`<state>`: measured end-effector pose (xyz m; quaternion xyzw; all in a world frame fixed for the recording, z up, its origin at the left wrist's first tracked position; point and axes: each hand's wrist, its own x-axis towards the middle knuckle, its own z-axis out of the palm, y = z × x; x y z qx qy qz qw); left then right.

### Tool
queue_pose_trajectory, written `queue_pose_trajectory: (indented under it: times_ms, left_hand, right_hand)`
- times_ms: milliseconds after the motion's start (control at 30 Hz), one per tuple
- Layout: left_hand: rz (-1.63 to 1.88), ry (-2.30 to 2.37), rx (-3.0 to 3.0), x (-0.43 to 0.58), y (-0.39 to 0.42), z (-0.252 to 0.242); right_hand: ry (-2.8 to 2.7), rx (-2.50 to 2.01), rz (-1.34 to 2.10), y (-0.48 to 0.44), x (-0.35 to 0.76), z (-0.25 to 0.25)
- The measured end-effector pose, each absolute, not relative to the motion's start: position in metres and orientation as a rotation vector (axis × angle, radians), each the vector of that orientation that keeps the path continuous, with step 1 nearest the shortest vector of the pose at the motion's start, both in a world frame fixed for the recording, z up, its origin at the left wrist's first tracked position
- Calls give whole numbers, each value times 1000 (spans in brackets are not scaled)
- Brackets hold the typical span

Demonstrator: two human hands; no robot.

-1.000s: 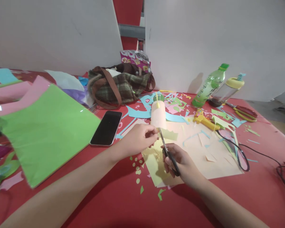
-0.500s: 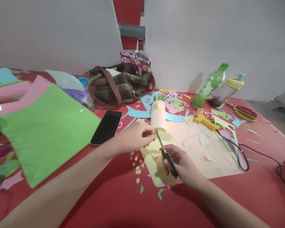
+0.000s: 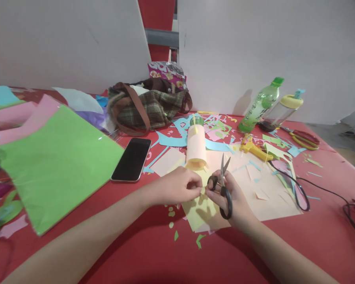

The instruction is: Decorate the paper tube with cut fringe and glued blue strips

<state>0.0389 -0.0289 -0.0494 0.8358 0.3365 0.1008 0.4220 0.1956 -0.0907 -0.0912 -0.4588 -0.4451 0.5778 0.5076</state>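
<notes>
My right hand [image 3: 232, 193] has its fingers through the black handles of a pair of scissors [image 3: 221, 177], whose blades point up and away, slightly apart. Close beside it, my left hand [image 3: 185, 184] is closed in a pinch. Its fingertips almost meet those of the right hand, and whatever small piece lies between them is too small to make out. Just beyond the hands lies a pale paper tube [image 3: 196, 146] with a green end and a yellow strip at its far side. Yellow paper [image 3: 195, 215] lies beneath my hands.
A phone [image 3: 131, 159] and a big green sheet [image 3: 62, 165] lie left. At the back sit a plaid bag [image 3: 156, 104], a green bottle [image 3: 260, 106] and a yellow-lidded cup [image 3: 284, 108]. A yellow glue gun [image 3: 256, 150] with its cord and red-yellow scissors [image 3: 304, 140] lie right, among paper scraps.
The scissors have swung upright in my right hand, away from my left fingertips. Both hands have drawn nearer to each other, the left moving slightly right and toward me.
</notes>
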Motion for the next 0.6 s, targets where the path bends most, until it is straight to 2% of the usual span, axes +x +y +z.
queue_pose_trajectory:
  times_ms: [367,600]
  left_hand:
    - [143,765,2069,42,-36,-52]
    - [163,811,2013,45,-33,-51]
  right_hand:
    - [-1190,-1212,1426,-92,195,-86]
    - [-1027,-1163,1348,-88,197,-94]
